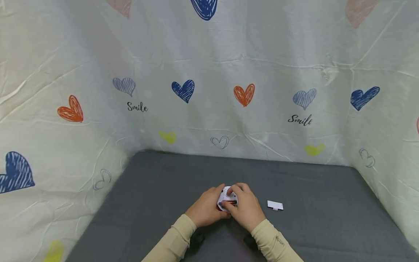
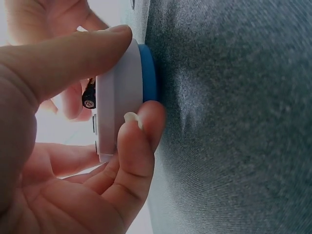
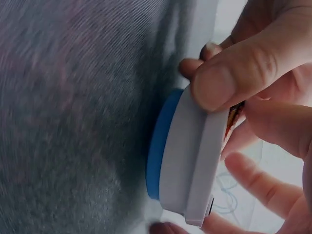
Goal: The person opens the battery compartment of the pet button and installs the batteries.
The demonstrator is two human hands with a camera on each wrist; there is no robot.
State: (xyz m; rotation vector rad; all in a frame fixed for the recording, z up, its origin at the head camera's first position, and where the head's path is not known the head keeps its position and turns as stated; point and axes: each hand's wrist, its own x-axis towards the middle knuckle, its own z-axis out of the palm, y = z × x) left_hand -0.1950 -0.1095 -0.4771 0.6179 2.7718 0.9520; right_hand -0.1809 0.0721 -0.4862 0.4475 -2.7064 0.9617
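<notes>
The left hand [image 1: 207,208] grips a device [image 2: 119,102] at the desk [image 1: 183,174] as the right hand [image 1: 248,209] works over its tilted battery [image 2: 89,94], pinching or pressing, unclear which; uneven pressure could spring it loose, and a crooked fit could keep the nearby cover [image 1: 274,205] from closing.

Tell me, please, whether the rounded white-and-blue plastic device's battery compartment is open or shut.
Open: a cylindrical black-ended battery is exposed, and a flat white rectangular cover lies apart.
</notes>
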